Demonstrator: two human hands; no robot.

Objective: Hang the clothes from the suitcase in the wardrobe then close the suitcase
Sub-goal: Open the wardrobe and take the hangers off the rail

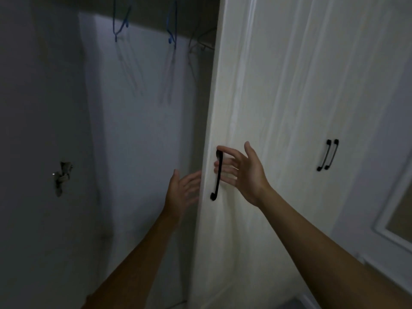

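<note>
**Both my hands reach the cream-white panelled wardrobe door (256, 108), which stands ajar.**

My right hand (243, 175) is spread, thumb up, its straight fingers slipped behind the black curved pull handle (218, 175) without curling round it. My left hand (180, 192), just left of the door's edge, is likewise uncurled and holds nothing; its blurred fingertips may or may not touch the edge. Beyond and above it lies the dim white wardrobe interior (138, 130), with a blue plastic hanger (121, 21) and a second blue hanger (171, 30), both cut off at the top, and a dark wire hanger (200, 42) that is barely legible. Far left, a ragged hole (62, 177) marks the side panel. Well right of my right hand sit twin black door handles (327, 155).
</note>
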